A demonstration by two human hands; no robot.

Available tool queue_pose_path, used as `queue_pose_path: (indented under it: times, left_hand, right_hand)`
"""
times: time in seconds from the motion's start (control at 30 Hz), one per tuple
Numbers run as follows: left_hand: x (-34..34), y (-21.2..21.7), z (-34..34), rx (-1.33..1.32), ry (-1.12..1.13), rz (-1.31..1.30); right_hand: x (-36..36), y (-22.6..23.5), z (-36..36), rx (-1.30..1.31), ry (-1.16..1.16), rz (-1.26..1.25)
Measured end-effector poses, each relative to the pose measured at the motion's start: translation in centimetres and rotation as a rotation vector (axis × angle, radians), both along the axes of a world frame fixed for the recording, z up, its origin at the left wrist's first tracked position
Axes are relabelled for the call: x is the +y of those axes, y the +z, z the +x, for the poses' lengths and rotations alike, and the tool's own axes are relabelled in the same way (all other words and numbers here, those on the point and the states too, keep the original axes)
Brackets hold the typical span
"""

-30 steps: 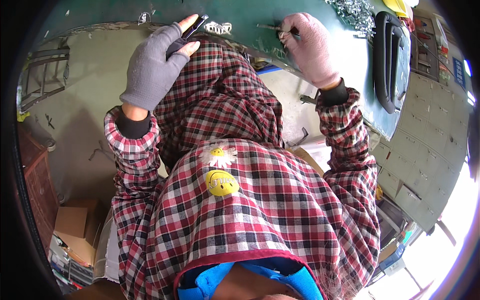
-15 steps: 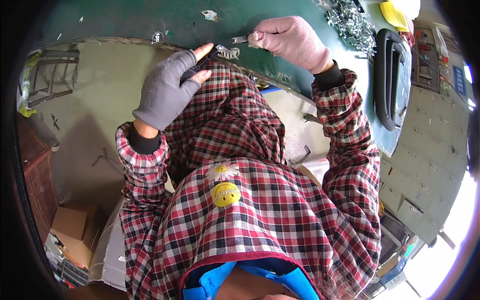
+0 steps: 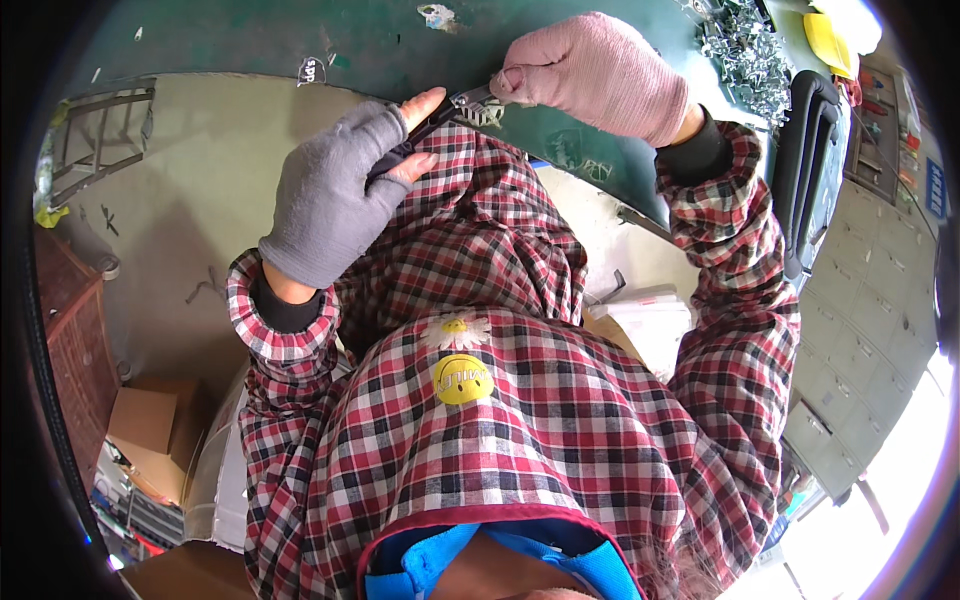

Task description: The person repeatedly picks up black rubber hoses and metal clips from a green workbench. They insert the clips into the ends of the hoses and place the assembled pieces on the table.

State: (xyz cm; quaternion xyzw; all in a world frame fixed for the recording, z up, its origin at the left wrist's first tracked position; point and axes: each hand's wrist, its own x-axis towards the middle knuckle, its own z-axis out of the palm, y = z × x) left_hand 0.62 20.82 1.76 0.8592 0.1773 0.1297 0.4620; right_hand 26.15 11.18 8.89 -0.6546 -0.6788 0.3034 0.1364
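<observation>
At the near edge of the green table (image 3: 230,45), my left hand (image 3: 335,200), in a grey glove with bare fingertips, pinches a narrow black part (image 3: 432,122) between thumb and finger. My right hand (image 3: 600,82), in a pink glove, is closed on a small metal clip (image 3: 474,97). The clip's free end meets the tip of the black part; whether it sits inside it cannot be made out. Most of the black part is hidden by the left hand.
A heap of small metal clips (image 3: 748,62) lies beyond my right hand. Right of it stands a black frame-shaped part (image 3: 803,165), with a yellow object (image 3: 832,45) behind. Grey drawer cabinets (image 3: 865,320) line the right; a stool (image 3: 105,140) and cardboard box (image 3: 150,425) are left.
The metal clip in my right hand has come left to the tip of the black part; before, a gap separated them. My left hand keeps its grip. The view has shifted slightly.
</observation>
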Motion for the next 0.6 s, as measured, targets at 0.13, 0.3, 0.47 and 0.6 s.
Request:
queue_pose_path:
  times: [0.13, 0.3, 0.47, 0.6]
  left_hand:
    - [-0.1, -0.2, -0.3, -0.021, -0.022, 0.039]
    - [-0.4, 0.0, -0.6, -0.003, -0.017, 0.034]
    - [-0.5, -0.4, -0.8, -0.026, -0.013, 0.055]
    - [-0.4, -0.4, -0.8, -0.035, -0.026, 0.067]
  right_hand:
    - [-0.1, -0.3, -0.5, -0.131, 0.004, 0.006]
    - [-0.2, -1.1, -0.7, 0.122, -0.055, -0.034]
    - [0.7, 0.1, -1.4, -0.189, 0.037, -0.054]
    - [1.0, 0.8, -3.1, -0.223, 0.037, -0.053]
